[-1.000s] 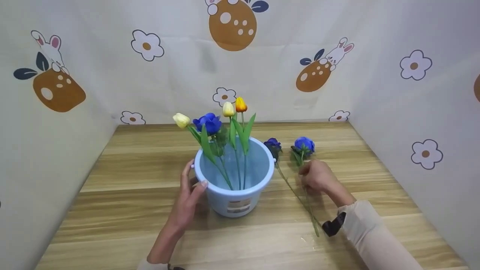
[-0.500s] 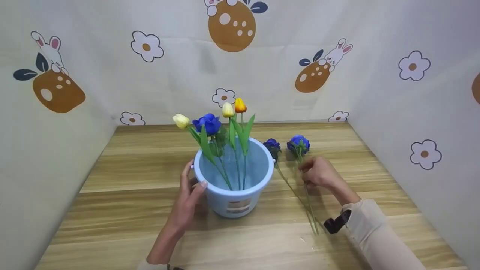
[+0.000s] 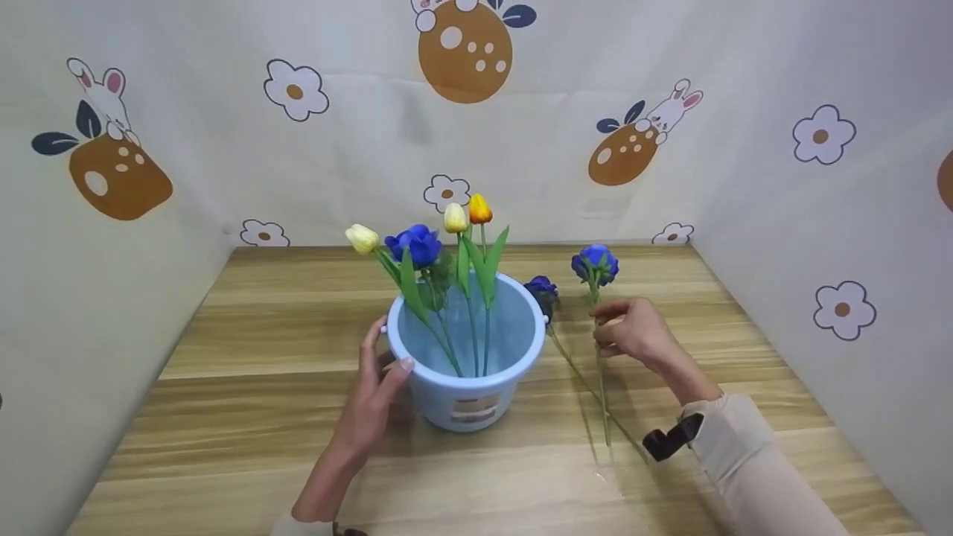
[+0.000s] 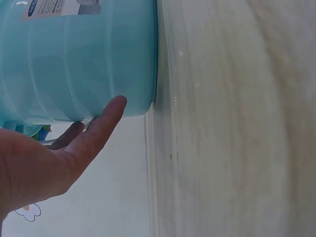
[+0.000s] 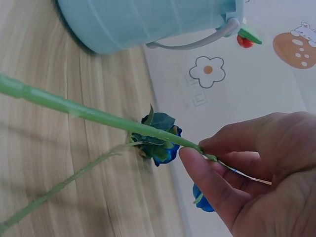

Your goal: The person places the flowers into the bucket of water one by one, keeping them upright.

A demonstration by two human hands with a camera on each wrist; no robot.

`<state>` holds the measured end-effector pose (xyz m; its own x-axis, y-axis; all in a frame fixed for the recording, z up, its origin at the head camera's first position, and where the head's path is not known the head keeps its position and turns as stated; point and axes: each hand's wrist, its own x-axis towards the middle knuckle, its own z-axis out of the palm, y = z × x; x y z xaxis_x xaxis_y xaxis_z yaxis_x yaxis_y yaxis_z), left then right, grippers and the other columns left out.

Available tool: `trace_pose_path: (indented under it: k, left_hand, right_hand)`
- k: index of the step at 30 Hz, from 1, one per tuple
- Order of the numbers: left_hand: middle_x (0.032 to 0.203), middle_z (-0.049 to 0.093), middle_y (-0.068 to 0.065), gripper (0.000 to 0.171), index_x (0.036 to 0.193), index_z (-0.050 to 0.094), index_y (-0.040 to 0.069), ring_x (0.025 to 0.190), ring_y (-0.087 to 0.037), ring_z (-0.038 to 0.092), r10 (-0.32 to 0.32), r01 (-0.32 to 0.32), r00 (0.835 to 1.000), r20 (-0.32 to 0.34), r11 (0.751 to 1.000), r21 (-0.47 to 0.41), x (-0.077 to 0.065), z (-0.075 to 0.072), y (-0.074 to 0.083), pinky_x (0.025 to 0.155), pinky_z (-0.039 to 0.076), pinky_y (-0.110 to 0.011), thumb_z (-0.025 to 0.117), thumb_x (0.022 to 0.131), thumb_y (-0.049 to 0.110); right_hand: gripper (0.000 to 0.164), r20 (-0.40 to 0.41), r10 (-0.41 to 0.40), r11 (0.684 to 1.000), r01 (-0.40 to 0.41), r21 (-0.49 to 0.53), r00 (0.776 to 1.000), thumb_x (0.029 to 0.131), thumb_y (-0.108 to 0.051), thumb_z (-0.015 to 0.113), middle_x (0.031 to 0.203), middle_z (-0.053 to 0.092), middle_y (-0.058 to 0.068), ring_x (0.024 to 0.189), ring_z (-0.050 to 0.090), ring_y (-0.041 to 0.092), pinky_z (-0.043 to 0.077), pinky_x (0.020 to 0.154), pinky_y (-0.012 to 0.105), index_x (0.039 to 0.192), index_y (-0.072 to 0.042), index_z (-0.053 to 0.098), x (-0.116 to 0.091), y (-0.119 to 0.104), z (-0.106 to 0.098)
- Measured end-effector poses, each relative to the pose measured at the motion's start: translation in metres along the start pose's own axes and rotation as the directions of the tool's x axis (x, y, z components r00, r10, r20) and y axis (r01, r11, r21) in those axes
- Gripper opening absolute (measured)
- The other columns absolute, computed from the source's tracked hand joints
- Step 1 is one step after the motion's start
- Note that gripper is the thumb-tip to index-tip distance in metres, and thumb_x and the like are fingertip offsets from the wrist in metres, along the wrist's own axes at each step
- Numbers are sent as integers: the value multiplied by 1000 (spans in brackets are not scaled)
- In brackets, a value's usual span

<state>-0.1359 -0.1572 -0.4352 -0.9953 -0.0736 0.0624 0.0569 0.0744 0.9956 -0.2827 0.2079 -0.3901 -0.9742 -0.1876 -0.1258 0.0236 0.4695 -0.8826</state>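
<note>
The left hand (image 3: 372,398) rests open-fingered against the blue bucket (image 3: 465,372) (at its 8 o'clock). The right hand (image 3: 633,335), at 3 o'clock, pinches a blue rose (image 3: 594,264) by its stem.

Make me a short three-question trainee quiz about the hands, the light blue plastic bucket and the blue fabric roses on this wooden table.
1. True or false: the right hand pinches the stem of a blue fabric rose.
2. What does the left hand touch?
A. the light blue plastic bucket
B. a yellow tulip
C. the wall
3. How many blue roses lie on the wooden table beside the bucket?

Key: 1 true; 2 A; 3 one.
</note>
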Motion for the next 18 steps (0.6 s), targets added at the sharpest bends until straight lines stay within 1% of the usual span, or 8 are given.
trace_pose_path:
  k: [4,10,15,18]
  left_hand:
    - [174,22,-19,77,170,10,29,156,-49,31,5,-5,1000,-1,1000,7,0,0,0,119,32,-75,52,105,40]
    - [175,20,-17,76,169,11,28,155,-48,32,20,-20,1000,-2,1000,8,1,0,-1,120,32,-73,52,106,38]
    - [175,17,-15,75,169,12,28,154,-49,34,26,-26,1000,-5,1000,13,0,0,-2,118,34,-74,51,106,37]
    - [176,16,-15,76,169,12,27,154,-49,34,24,-24,1000,-7,1000,8,0,0,-2,118,34,-74,51,106,38]
  right_hand:
    - [45,-1,-3,998,4,61,1000,87,11,65,106,61,10,72,70,13,65,65,27,131,12,64,0,-3,0]
    - [46,-8,-12,989,13,147,1000,88,10,65,99,64,6,75,71,14,65,66,28,134,13,62,0,-7,0]
    - [47,-33,6,968,2,250,999,88,12,64,96,64,6,74,72,13,65,67,28,135,13,61,0,-9,-1]
    - [47,-44,15,957,-2,289,999,88,12,63,98,62,5,73,71,12,65,68,27,135,11,62,0,-11,-2]
